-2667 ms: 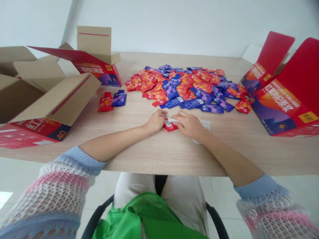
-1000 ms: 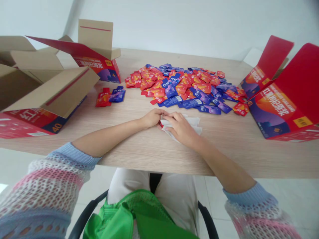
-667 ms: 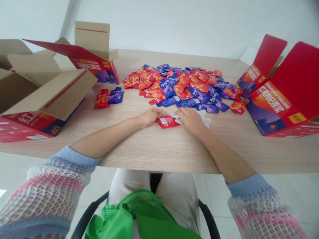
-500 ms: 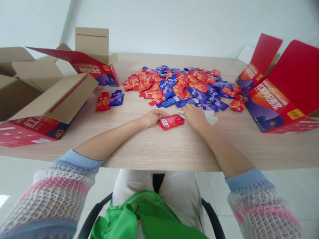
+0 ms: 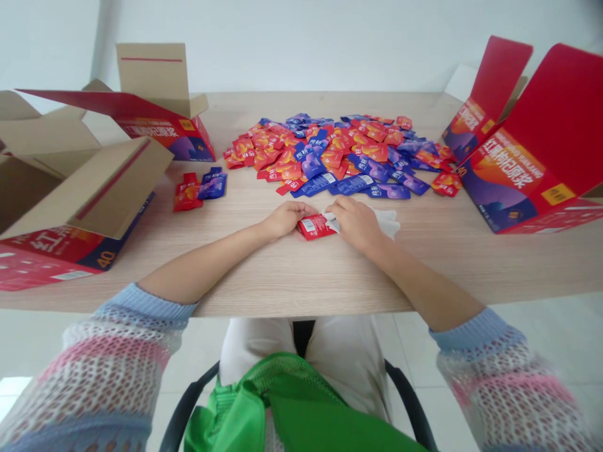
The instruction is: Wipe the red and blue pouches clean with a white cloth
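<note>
Left hand (image 5: 286, 220) gripped the left end of a red sachet (image 5: 315, 226), low over the near-middle surface (image 5: 282, 276); right hand (image 5: 354, 221) clutched a white cloth (image 5: 387, 222) against its right end. Sachet pile (image 5: 330, 154) lay beyond, open boxes (image 5: 518, 182) (image 5: 162, 130) left and right.

**Glossy film, matt card and open knit**

From here, the flat red rectangular pouch (image 5: 315, 227) looks like smooth plastic film with a slight shine, as do the heaped red and blue pouches (image 5: 330, 154). The crumpled white wipe (image 5: 387, 221) is matt and soft, cloth or paper, I can't tell which. The pale bench (image 5: 282, 276) has a smooth, satin, wood-grain surface. The open red printed carton (image 5: 94, 182) shows matt brown cardboard inside. Striped sleeves (image 5: 108, 358) are rough, holey knit; the green garment (image 5: 330, 414) is cloth, partly mesh.
</note>
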The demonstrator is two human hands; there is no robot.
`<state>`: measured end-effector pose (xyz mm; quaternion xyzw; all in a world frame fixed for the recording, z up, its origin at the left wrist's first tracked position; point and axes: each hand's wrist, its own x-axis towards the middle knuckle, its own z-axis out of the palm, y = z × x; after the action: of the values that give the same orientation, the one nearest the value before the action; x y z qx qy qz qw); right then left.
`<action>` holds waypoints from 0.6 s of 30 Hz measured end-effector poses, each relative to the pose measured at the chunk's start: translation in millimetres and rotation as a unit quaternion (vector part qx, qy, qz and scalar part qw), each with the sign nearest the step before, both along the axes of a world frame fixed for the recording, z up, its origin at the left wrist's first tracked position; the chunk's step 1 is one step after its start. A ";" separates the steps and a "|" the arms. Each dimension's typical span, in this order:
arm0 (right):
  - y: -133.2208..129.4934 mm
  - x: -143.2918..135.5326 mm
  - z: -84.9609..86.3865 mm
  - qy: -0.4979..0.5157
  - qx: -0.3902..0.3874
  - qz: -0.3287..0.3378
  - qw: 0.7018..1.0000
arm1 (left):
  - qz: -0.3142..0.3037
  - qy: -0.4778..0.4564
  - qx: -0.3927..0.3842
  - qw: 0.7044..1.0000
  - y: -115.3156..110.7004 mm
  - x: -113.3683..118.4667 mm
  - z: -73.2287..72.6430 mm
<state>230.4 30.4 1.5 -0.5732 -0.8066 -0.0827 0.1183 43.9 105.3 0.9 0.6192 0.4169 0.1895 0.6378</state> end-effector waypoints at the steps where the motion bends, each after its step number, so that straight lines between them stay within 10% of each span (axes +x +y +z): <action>1: 0.2 -0.2 0.0 -0.004 0.000 0.012 1.000 | 0.003 0.001 0.002 1.000 -0.3 1.0 -0.4; 18: 3.8 -11.6 1.3 0.134 -0.063 0.260 0.954 | 0.031 -0.019 0.042 0.998 2.1 5.3 -13.4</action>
<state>218.7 34.2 2.8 -0.3558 -0.9081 0.0788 0.2063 49.2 107.4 -12.5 0.6283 0.4158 0.2380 0.6130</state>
